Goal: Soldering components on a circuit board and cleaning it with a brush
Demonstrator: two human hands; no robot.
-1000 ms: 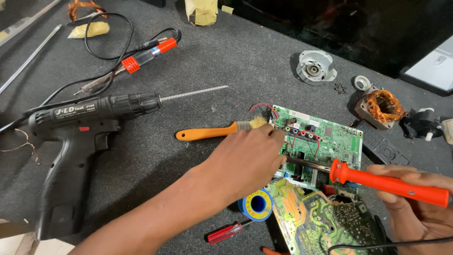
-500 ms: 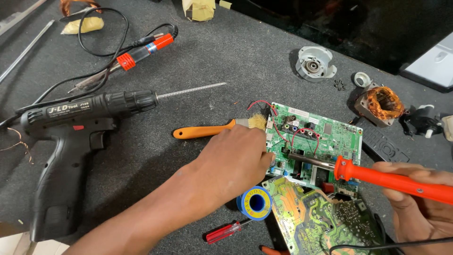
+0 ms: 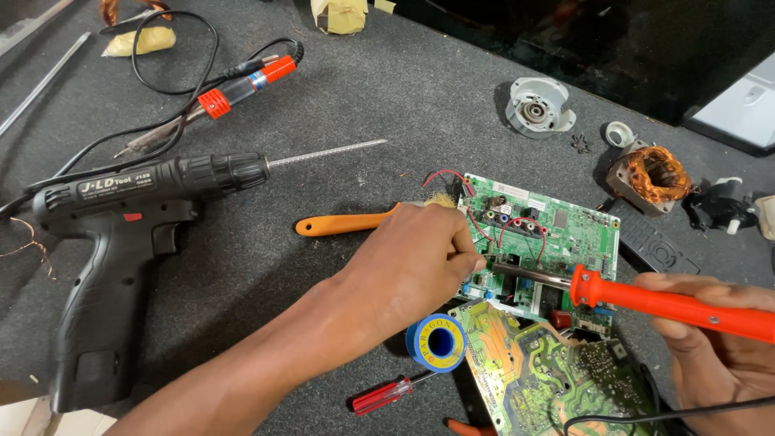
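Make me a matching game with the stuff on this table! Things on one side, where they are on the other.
Things:
1. black drill
2. soldering iron
3. blue tape roll
4. copper coil

Places:
A. in the right hand
B. far right, beyond the green circuit board
C. left side of the table
D. just below the left hand

Pairs: 1-C, 2-A, 3-D, 4-B

The left hand (image 3: 412, 262) rested on the near-left edge of the circuit board (image 3: 557, 234); the right hand (image 3: 718, 347), to its right, held a soldering iron (image 3: 646, 299) whose tip lay over that board. A solder spool (image 3: 437, 341) and small screwdriver (image 3: 391, 396) lay just before the left hand, a second board (image 3: 549, 371) between the hands, and a cordless drill (image 3: 121, 242) well left.
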